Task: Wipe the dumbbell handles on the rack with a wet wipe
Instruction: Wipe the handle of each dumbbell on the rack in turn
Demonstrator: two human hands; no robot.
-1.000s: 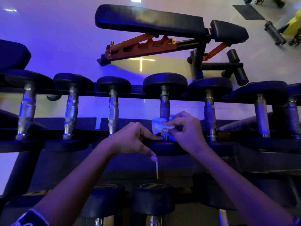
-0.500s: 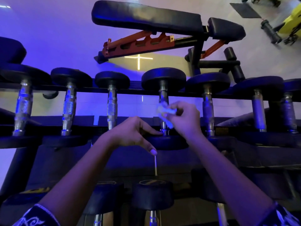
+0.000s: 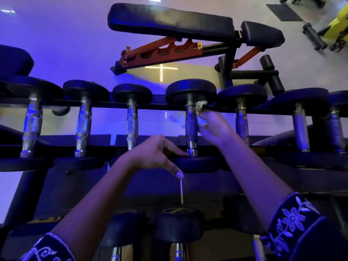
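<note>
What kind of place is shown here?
Most likely a gym: a rack holds a row of dumbbells, an adjustable weight bench stands behind it, and the right hand holds a wet wipe against one handle.

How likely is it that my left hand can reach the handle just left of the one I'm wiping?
Probably yes. The left hand rests on that dumbbell's near head, the neighbouring handle stands bare just beside it, and nothing lies between them.

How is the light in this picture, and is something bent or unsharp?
Head view: blue-violet light tints everything; glints sit on the chrome handles; the wide lens bows the rack rail; the right hand and wipe look slightly soft.
</note>
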